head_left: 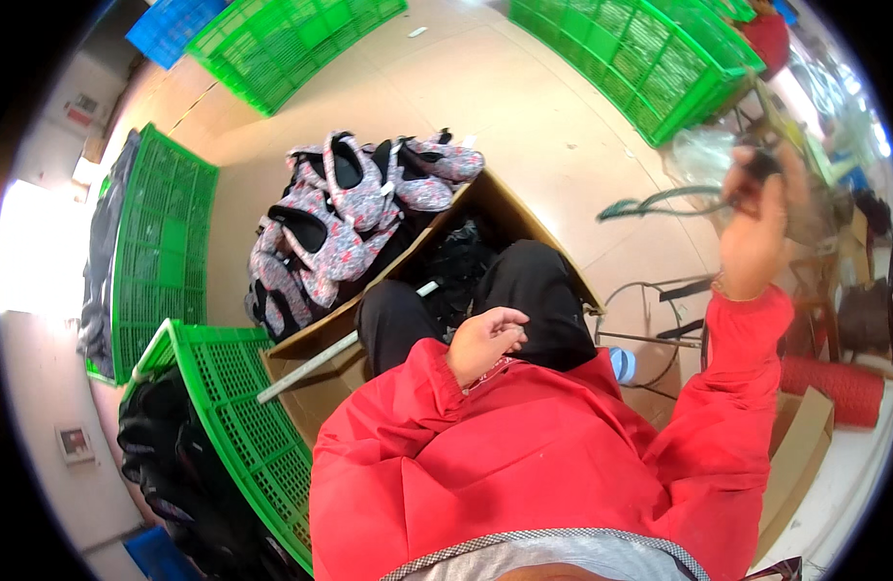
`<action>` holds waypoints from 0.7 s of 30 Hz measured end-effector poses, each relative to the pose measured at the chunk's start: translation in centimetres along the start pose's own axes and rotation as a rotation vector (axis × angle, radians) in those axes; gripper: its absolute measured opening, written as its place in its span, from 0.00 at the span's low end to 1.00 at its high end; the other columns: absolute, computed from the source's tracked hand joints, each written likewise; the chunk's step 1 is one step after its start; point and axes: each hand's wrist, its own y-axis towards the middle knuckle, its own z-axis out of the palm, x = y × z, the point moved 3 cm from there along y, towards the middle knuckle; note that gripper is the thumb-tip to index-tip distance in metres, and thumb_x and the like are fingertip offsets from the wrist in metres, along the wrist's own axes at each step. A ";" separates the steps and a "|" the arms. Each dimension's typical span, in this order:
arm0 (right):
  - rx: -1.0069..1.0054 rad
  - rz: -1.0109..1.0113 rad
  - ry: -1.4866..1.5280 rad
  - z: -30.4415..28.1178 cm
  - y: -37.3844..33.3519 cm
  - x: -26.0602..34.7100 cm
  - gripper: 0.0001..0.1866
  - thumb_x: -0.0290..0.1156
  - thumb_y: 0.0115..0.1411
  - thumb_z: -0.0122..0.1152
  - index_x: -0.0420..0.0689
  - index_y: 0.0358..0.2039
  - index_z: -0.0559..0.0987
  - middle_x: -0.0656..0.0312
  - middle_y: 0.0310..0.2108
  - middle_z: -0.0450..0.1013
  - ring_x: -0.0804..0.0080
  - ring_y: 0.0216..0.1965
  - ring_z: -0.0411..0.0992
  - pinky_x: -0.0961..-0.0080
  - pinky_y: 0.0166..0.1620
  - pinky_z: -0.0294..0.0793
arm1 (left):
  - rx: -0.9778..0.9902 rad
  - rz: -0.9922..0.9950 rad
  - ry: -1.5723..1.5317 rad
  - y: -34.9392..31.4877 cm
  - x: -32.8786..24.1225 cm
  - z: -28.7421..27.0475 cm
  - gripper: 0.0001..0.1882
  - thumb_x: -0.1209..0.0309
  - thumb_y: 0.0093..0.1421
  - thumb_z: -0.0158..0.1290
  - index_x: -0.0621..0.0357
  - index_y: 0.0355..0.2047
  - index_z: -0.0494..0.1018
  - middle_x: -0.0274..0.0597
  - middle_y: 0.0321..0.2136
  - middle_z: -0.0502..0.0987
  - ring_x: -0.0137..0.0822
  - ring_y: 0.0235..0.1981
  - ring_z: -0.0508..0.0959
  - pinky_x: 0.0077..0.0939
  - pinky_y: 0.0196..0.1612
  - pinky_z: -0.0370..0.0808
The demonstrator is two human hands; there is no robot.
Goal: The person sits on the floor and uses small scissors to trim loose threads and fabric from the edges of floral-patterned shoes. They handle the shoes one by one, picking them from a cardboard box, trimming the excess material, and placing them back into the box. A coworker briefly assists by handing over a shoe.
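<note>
My right hand (752, 237) is raised at the right, smeared by motion. Its fingers are closed around a small dark thing (762, 167), too blurred to name. A thin grey-green looped strip (664, 200) sticks out leftward from beside those fingers, apparently part of what they hold. My left hand (487, 341) rests low in front of my belly, above my knees, fingers loosely curled, with nothing seen in them. Beyond it stands an open cardboard box (524, 218) with black items inside. Flower-patterned flat shoes (335, 247) with black insides are heaped along its far left side.
Green plastic crates stand at the near left (243, 407), far left (166, 252), back left (282, 48) and back right (631, 68). A white rod (306, 368) lies across the box's near left side. At the right are a wire frame (650, 310) and a red roll (834, 389).
</note>
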 end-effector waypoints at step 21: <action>0.487 0.899 0.146 11.0 -17.5 -6.6 0.11 0.24 0.67 0.49 0.39 0.47 0.78 0.60 0.32 0.78 0.87 0.21 0.61 0.88 0.26 0.63 | -0.926 0.404 -0.253 -12.5 3.0 -16.5 0.12 0.74 0.65 0.51 0.64 0.48 0.71 0.38 0.37 0.79 0.25 0.35 0.77 0.17 0.40 0.73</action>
